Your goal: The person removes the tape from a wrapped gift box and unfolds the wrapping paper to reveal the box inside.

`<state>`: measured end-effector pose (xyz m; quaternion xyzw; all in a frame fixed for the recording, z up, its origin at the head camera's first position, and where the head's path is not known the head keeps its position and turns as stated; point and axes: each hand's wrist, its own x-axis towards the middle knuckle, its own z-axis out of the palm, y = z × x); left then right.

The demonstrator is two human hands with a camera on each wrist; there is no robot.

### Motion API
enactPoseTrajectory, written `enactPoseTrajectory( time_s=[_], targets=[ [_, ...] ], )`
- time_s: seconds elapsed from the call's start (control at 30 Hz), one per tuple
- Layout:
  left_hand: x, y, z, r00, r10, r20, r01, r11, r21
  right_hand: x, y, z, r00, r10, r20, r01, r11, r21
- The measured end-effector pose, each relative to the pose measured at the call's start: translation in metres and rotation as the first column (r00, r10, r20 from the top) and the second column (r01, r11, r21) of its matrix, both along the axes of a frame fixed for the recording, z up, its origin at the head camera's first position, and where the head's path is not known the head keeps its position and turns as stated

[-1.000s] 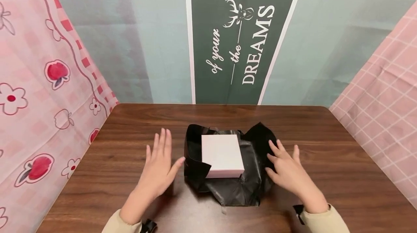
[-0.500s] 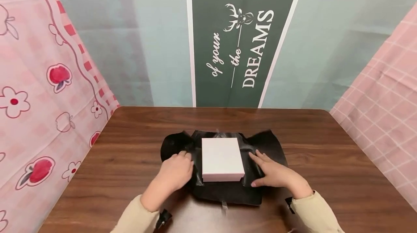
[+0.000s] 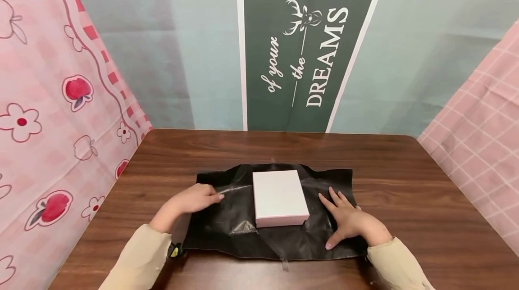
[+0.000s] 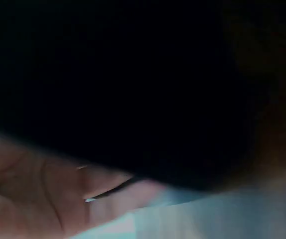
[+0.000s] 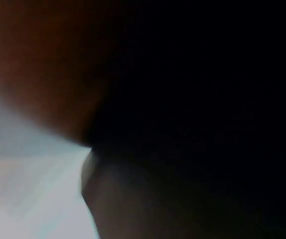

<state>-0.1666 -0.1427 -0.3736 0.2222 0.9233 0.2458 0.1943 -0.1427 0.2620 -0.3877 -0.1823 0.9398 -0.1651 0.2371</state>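
Note:
A white box (image 3: pixel 279 194) with pale pink sides sits on a creased sheet of black wrapping paper (image 3: pixel 284 245), spread nearly flat on the table. At the paper's left side my left hand (image 3: pixel 191 200) pinches its edge with curled fingers. In the left wrist view, the dark paper (image 4: pixel 133 99) fills most of the picture, with part of the left hand (image 4: pixel 58 199) below it. My right hand (image 3: pixel 350 222) lies on the paper's right part, fingers spread, right of the box. The right wrist view is mostly dark and blurred.
A strip of clear tape (image 3: pixel 285 265) sticks out from the paper's front edge. The brown wooden table (image 3: pixel 405 191) extends around the paper. Behind it hangs a green-grey cloth (image 3: pixel 211 56), with pink patterned cloths on both sides.
The paper, folded up beside the box a second ago, now lies spread out. My left hand reached to its left flap, then drew it outward to the left. My right hand moved onto the right part.

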Motion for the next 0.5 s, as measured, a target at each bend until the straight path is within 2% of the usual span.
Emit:
enactPoseTrajectory(
  time_s=[0.07, 0.13, 0.2, 0.3, 0.4, 0.5],
  targets=[
    [-0.003, 0.007, -0.010, 0.991, -0.050, -0.124, 0.044, 0.998, -0.050, -0.002, -0.004, 0.006, 1.000, -0.019, -0.011, 0.019, 0.999, 0.037],
    [-0.005, 0.011, -0.021, 0.982, -0.071, -0.175, 0.054, 0.994, -0.099, -0.006, -0.008, 0.011, 0.999, -0.017, -0.029, 0.019, 0.998, 0.067],
    [-0.008, 0.013, -0.030, 0.985, -0.072, -0.159, 0.049, 0.989, -0.139, -0.012, -0.013, 0.014, 0.999, 0.006, -0.052, 0.000, 0.994, 0.106],
    [-0.012, 0.012, -0.036, 0.995, -0.075, -0.072, 0.061, 0.981, -0.186, -0.022, -0.015, 0.013, 0.998, 0.050, -0.048, -0.041, 0.987, 0.156],
    [-0.015, 0.012, -0.034, 0.995, -0.099, -0.006, 0.095, 0.968, -0.234, -0.032, -0.011, 0.005, 0.997, 0.071, -0.002, -0.070, 0.981, 0.179],
    [-0.017, 0.014, -0.031, 0.993, -0.120, 0.021, 0.121, 0.950, -0.288, -0.038, -0.002, -0.005, 0.997, 0.076, 0.030, -0.080, 0.987, 0.143]
  ],
)
